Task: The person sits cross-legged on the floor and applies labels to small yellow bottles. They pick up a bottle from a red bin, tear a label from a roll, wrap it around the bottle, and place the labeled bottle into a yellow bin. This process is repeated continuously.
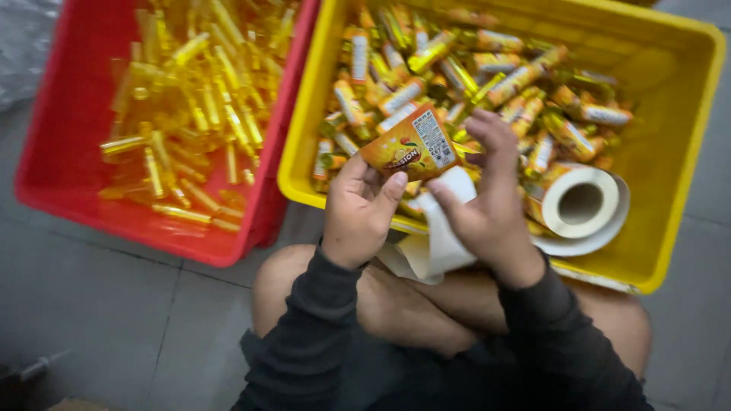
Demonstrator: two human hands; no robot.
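Item 1, left hand [356,217]: closed on an orange label [411,143], thumb [391,190] and fingers pinching its lower edge. The label stands tilted at 12 o'clock from the hand, over the near rim of the yellow bin.

Item 2, right hand [487,202]: fingers curled, tips touching the label's right edge at 10 o'clock from the palm; the thumb presses a white backing strip [442,236] that trails down toward the knees [396,293]. Whether this hand fully grips the strip cannot be told.

Item 3, yellow bin [689,129]: at 12 to 2 o'clock from the hands. Holds a heap of small labelled tubes [457,72], orange and yellow, piled toward its left and centre. A white label roll [580,202] lies at 3 o'clock from the right hand, against the near wall. Bare bin floor shows along the right side.

Item 4, red bin [53,171]: at 10 o'clock from the left hand, its right wall touching the yellow bin's left wall. Holds unlabelled clear yellow tubes [194,99], spread loosely; bare floor at its left edge.

Item 5, grey tiled floor [99,304]: open ground at 8 o'clock, below the red bin, and a narrow band at 4 o'clock beside the right knee.
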